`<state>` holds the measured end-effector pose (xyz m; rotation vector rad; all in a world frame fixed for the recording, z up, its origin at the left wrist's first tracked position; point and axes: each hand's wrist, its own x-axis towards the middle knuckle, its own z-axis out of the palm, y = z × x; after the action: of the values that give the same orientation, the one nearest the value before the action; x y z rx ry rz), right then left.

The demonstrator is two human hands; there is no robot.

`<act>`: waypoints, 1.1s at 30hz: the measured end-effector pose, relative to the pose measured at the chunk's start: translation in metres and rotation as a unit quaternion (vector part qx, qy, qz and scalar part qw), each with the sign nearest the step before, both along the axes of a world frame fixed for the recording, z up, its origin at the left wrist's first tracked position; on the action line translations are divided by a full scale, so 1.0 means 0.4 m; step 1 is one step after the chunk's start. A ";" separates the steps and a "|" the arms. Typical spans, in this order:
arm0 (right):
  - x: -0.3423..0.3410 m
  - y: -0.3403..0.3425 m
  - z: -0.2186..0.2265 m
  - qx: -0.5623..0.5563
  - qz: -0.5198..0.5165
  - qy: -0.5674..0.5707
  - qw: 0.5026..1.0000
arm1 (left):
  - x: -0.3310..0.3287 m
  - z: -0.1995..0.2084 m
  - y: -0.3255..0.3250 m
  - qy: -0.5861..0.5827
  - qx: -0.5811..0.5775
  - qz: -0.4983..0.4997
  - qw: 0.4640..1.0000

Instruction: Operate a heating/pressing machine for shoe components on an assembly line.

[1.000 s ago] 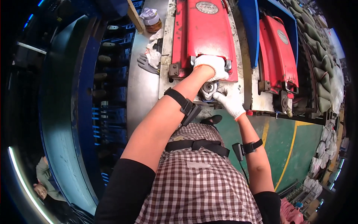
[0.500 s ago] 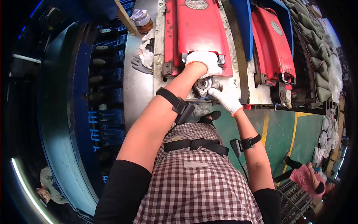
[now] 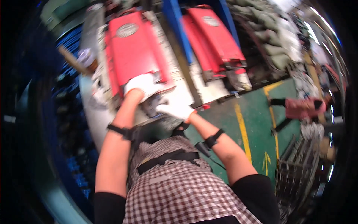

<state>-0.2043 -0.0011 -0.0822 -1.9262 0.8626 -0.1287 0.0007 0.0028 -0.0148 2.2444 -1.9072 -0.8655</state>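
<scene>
Head view: left hand (image 3: 144, 86), white-gloved, lies at the front edge of the red cover (image 3: 136, 52), fingers hidden, grip impossible to tell. Right hand (image 3: 177, 109), also gloved, has its thumb at the metal fitting (image 3: 150, 107) just below that edge; blur hides whether it grasps. Pale-topped jar (image 3: 86, 58) holds something brownish, indistinct.

saw a long red cover (image 3: 140, 52) slanted in the upper left, a blurred grey fitting (image 3: 150, 106) just left of centre.
</scene>
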 end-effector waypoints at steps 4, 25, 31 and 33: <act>-0.006 0.007 -0.010 -0.014 0.005 0.006 1.000 | -0.008 0.012 0.001 0.011 0.020 0.015 1.000; 0.002 -0.003 -0.034 0.045 0.023 0.040 0.998 | -0.006 0.003 0.010 -0.029 0.015 0.024 0.999; 0.015 0.000 -0.023 0.108 0.049 0.087 0.989 | -0.002 -0.004 0.009 -0.018 0.005 0.016 1.000; 0.015 0.002 -0.022 0.058 0.051 0.097 0.992 | -0.003 -0.001 0.006 -0.019 0.000 0.016 1.000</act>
<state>-0.1983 -0.0002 -0.0911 -1.8899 0.8763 0.1685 -0.0005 0.0052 -0.0152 2.3020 -1.8806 -0.8241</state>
